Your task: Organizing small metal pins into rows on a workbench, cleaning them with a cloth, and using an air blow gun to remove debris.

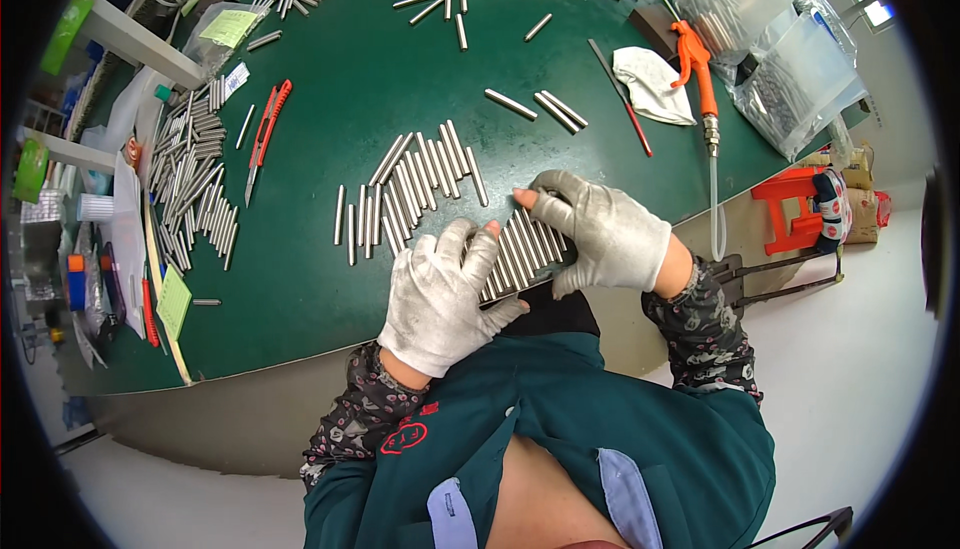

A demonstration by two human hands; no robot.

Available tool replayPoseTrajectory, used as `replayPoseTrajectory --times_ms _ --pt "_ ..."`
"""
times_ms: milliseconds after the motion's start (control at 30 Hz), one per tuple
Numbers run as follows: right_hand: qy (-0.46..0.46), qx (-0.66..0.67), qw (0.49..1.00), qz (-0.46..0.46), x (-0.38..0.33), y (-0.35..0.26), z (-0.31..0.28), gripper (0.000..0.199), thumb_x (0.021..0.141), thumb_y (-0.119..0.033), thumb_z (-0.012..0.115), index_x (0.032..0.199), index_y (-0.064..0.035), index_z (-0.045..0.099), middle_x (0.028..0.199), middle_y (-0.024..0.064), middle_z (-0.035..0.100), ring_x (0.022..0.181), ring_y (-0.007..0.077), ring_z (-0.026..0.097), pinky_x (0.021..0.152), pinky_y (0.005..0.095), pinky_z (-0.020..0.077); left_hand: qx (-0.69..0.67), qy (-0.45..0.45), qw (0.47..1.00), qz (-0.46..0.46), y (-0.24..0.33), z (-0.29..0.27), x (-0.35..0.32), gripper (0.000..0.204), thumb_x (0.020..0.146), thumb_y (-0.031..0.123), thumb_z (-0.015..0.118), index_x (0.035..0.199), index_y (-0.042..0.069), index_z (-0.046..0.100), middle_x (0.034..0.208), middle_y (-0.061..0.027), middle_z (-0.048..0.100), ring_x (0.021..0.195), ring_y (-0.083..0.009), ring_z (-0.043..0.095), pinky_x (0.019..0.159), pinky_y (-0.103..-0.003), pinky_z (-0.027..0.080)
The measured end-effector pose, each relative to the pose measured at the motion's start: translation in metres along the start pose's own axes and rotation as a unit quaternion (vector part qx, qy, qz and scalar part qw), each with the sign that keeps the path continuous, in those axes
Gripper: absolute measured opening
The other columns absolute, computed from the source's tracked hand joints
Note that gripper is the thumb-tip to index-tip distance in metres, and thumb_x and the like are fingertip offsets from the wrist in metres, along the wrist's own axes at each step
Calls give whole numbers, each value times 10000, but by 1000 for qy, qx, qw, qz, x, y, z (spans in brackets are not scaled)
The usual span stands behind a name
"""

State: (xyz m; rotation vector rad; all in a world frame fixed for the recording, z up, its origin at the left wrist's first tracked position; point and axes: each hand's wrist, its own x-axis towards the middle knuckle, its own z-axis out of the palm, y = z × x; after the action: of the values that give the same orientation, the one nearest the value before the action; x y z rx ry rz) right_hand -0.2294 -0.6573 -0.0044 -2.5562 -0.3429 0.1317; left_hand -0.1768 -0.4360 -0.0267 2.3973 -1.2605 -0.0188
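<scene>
A slanted row of short steel pins lies side by side at the near edge of the green table. My left hand, in a white glove with bare fingertips, closes round the left end of the row, its thumb at the near side. At the right end my gloved right hand grips the row with bent fingers, index fingertip at the pins' far ends. The palms hide the outermost pins. Just beyond my left hand lies a looser bunch of steel pins.
A red utility knife and a pin heap lie at left. Three single pins sit farther off. On the right are a white cloth, an orange air gun with a hose, and plastic bags.
</scene>
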Motion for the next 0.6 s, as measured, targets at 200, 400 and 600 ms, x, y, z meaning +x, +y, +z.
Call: replayPoseTrajectory --times_ms 200,400,600 --pt "-2 -30 999 -23 -1 -3 7 836 526 -280 843 1271 -60 536 1153 176 552 995 369 594 828 424 509 32 27 999 25 -3 5 -2 722 623 411 789 1237 107 561 1128 -105 554 876 -295 564 725 -422 472" --pt "135 -94 985 45 11 4 -14 543 659 -260 762 1132 -44 604 1050 163 603 959 343 602 821 408 507 24 34 999 23 -4 8 -5 739 626 419 786 1250 102 548 1131 -94 541 871 -287 557 736 -423 467" --pt "205 -235 928 202 59 39 -12 178 788 -172 619 920 -52 611 901 132 638 897 301 630 758 430 516 12 38 999 14 -5 9 -4 743 632 417 793 1262 119 536 1114 -100 538 867 -302 535 753 -433 461"
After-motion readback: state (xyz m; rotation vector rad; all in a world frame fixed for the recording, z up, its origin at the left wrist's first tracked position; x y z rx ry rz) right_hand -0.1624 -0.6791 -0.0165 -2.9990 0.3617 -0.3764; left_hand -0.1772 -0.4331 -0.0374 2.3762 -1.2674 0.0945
